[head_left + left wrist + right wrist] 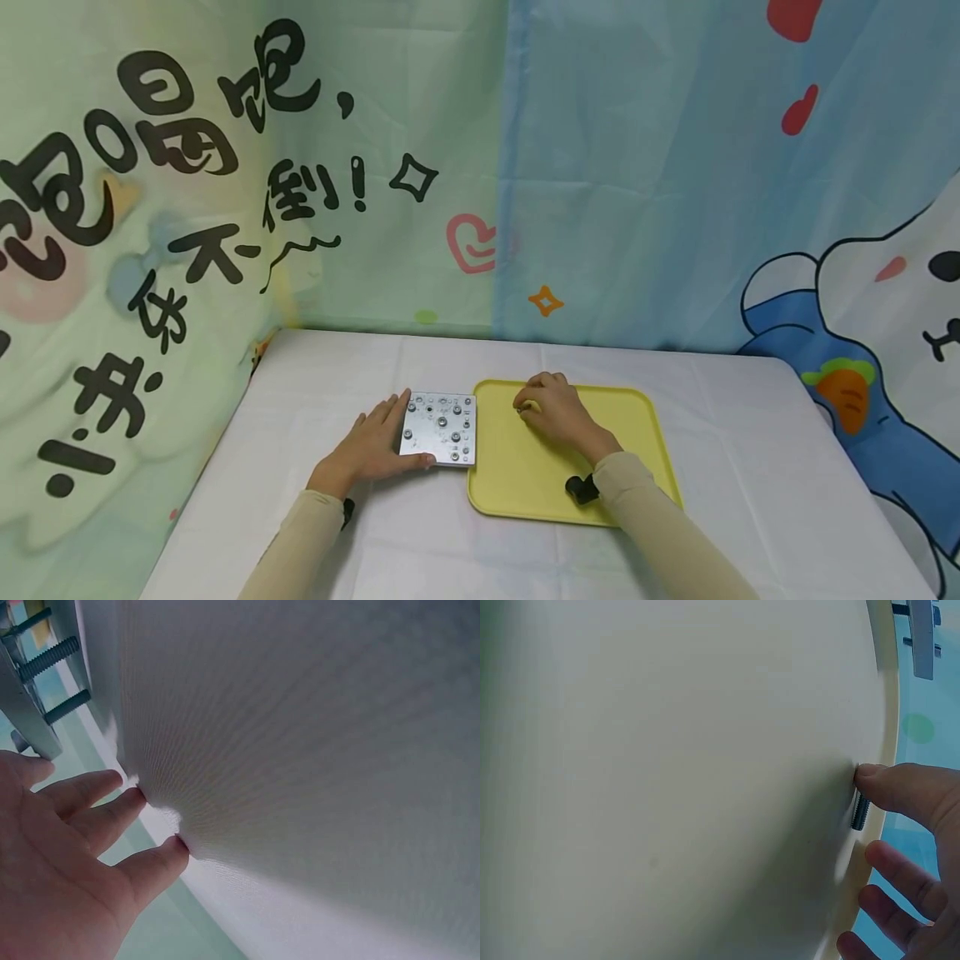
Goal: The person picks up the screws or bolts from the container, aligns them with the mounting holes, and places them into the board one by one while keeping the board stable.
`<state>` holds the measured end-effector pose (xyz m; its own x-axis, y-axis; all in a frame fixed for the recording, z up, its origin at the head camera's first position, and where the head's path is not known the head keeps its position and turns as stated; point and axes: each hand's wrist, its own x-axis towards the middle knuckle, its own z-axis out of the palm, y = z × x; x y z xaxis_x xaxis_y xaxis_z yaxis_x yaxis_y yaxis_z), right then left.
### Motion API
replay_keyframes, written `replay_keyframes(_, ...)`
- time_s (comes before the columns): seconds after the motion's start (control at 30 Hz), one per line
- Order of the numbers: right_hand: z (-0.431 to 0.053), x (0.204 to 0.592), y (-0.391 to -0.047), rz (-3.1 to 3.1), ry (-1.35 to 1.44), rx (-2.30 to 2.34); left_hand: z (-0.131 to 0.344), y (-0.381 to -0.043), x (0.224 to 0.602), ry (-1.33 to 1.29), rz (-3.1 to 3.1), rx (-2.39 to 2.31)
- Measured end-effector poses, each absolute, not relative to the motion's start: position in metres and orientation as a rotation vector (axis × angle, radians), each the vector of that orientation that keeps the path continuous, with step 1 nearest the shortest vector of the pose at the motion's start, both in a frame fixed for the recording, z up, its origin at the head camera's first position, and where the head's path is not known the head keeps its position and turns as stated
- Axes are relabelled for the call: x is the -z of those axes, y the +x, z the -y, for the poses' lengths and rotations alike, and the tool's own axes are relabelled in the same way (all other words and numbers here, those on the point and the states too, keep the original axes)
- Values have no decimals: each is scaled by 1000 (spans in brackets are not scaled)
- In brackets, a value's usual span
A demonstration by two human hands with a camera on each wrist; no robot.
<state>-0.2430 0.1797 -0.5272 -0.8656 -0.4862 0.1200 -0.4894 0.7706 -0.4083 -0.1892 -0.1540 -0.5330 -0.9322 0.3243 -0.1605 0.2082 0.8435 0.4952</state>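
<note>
A silvery metal plate (426, 444) with several bolts set in it straddles the tray's left edge. In the left wrist view, threaded bolt shanks (49, 659) stick out from one face of the plate. My left hand (371, 446) rests at the plate's left side, thumb along the near edge and index finger by the far left corner; its other fingers are straight and touch the white cloth. Over the yellow tray (525, 492), my right hand (558, 411) pinches a small threaded bolt (860, 813) between thumb and a finger that is largely hidden.
A white cloth (420, 542) covers the table. Printed fabric backdrops (615, 208) stand behind it and along its left side. A black wrist device (581, 489) shows beside the right sleeve, above the tray.
</note>
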Motion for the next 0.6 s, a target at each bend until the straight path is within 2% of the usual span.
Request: replay_keyframes(0.6, -176, 528, -243, 2850, 818, -652, 153, -189, 533, 399, -2783, -696)
